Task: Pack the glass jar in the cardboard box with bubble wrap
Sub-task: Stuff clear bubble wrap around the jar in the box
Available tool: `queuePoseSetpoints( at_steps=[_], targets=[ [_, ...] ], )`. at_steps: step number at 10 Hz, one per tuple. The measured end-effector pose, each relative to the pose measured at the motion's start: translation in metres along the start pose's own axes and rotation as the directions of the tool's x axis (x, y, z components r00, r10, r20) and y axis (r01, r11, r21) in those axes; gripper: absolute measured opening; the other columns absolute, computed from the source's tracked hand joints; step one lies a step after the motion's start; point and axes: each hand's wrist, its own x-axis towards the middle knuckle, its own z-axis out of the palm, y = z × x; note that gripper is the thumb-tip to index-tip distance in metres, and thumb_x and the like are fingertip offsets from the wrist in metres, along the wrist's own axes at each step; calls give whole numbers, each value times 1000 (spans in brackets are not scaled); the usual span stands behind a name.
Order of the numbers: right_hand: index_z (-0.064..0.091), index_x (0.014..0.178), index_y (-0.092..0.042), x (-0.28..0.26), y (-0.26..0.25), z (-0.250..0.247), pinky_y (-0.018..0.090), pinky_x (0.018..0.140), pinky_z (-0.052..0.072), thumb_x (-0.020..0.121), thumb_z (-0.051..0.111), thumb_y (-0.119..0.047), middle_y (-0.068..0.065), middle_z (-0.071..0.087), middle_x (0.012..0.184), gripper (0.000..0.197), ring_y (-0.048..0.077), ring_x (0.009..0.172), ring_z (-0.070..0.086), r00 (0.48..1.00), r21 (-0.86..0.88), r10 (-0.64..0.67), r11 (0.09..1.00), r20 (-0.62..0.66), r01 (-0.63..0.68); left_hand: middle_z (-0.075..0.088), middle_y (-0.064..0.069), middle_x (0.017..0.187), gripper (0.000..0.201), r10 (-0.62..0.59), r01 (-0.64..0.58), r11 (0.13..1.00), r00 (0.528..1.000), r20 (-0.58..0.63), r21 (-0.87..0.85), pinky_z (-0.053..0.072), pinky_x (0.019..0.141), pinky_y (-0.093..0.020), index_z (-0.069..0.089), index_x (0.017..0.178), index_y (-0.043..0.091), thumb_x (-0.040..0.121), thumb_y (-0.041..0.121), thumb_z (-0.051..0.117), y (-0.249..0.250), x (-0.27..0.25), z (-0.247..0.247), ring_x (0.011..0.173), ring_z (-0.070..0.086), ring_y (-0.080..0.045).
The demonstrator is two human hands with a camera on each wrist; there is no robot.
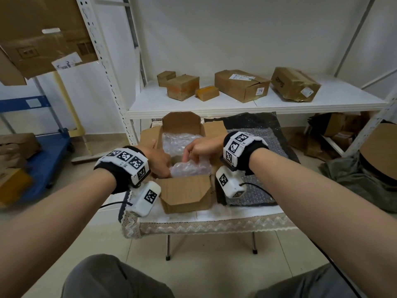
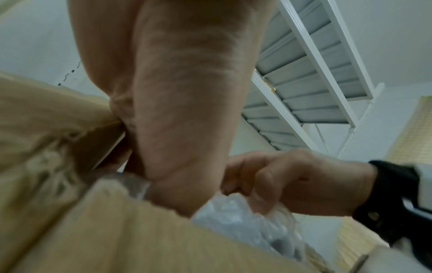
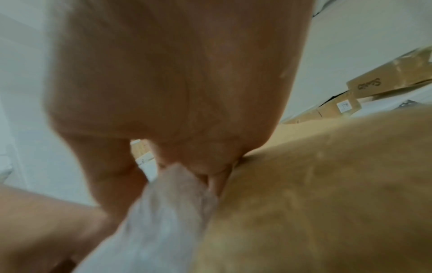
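Observation:
An open cardboard box (image 1: 187, 190) stands on a small table, flaps spread. Inside it lies a bundle of bubble wrap (image 1: 193, 168), with more wrap (image 1: 178, 140) lining the back. No glass shows through the wrap. My left hand (image 1: 161, 162) reaches down inside the box's left wall against the bundle, thumb over the left flap, fingertips hidden. My right hand (image 1: 193, 150) pinches the top of the bundle. The left wrist view shows that right hand (image 2: 280, 181) with curled fingers gripping the wrap (image 2: 245, 221) above the box wall (image 2: 117, 240). In the blurred right wrist view, wrap (image 3: 168, 203) sits beside cardboard (image 3: 327, 184).
A spare bubble-wrap sheet (image 1: 272, 147) lies on a dark mat right of the box. The table's lace-edged cloth (image 1: 214, 224) hangs at the front. Just behind, a white shelf (image 1: 236, 108) carries several cardboard boxes (image 1: 240, 84). A blue cart (image 1: 47, 155) stands at left.

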Motion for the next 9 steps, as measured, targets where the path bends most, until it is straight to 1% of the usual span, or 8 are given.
queuePoseSetpoints(
  at_steps=[2, 3, 4, 5, 6, 7, 8, 9],
  targets=[
    [58, 104, -9, 9, 2, 0, 17, 46, 50, 88, 58, 6, 11, 59, 95, 22, 14, 66, 57, 975, -170, 54, 985, 214, -17, 62, -1, 128, 41, -9, 9, 1000, 1000, -20, 14, -19, 115, -57, 55, 128, 28, 89, 18, 49, 8, -4, -1, 138, 40, -22],
    [58, 99, -13, 29, 3, 10, 23, 53, 49, 87, 56, 0, 5, 61, 88, 18, 14, 64, 55, 974, -468, 120, 884, 194, -16, 63, -1, 123, 38, 16, -17, 999, 999, -30, -27, -19, 115, -56, 55, 123, 31, 87, 20, 50, 9, -8, -2, 135, 42, -22],
    [65, 86, -32, 79, 30, 17, 33, 62, 56, 66, 72, -27, -10, 70, 84, 22, 15, 67, 65, 968, -715, 226, 694, 108, -82, 67, -2, 99, 20, 34, -36, 995, 999, -14, -98, -18, 115, -57, 62, 96, 27, 90, 41, 49, 4, -7, -1, 127, 50, -24],
    [72, 85, -42, 163, 86, 29, 52, 75, 50, 48, 80, -51, -12, 74, 95, 39, 22, 79, 67, 935, -770, 351, 609, 48, -189, 66, 1, 86, 45, 0, 1, 980, 1000, 1, -197, -14, 116, -56, 61, 74, 28, 82, 68, 41, 0, -3, -1, 117, 49, -25],
    [74, 74, -33, 211, 115, 40, 53, 76, 48, 31, 78, -61, -4, 74, 82, 52, 30, 75, 65, 899, -774, 437, 573, 8, -272, 69, -4, 93, 38, -19, 16, 993, 999, -28, -118, -8, 118, -53, 65, 83, 22, 91, 50, 41, 5, 1, 3, 109, 53, -19],
    [70, 64, -29, 295, 182, 53, 59, 76, 42, 23, 69, -62, -5, 69, 62, 53, 30, 65, 65, 952, -777, 302, 587, -51, -228, 59, -9, 128, 41, -75, 82, 992, 994, -83, 92, -4, 118, -55, 61, 120, 17, 96, 40, 36, 16, 3, 8, 131, 42, -24],
    [61, 67, -23, 282, 186, 47, 63, 79, 38, 17, 67, -63, 0, 71, 74, 64, 32, 71, 63, 980, -784, 198, 602, -34, -149, 62, -6, 122, 42, -75, 86, 986, 994, -83, 146, -10, 115, -62, 60, 120, 19, 97, 44, 35, 19, 4, 11, 132, 44, -25],
    [59, 79, -28, 131, 78, 34, 58, 101, 35, 60, 69, -47, 4, 71, 101, 29, 30, 92, 63, 992, -773, 105, 624, -63, -115, 65, 0, 117, 32, -44, 51, 995, 996, -76, 88, -14, 114, -62, 62, 117, 22, 95, 37, 43, 17, 0, 8, 128, 48, -23]
  ],
)
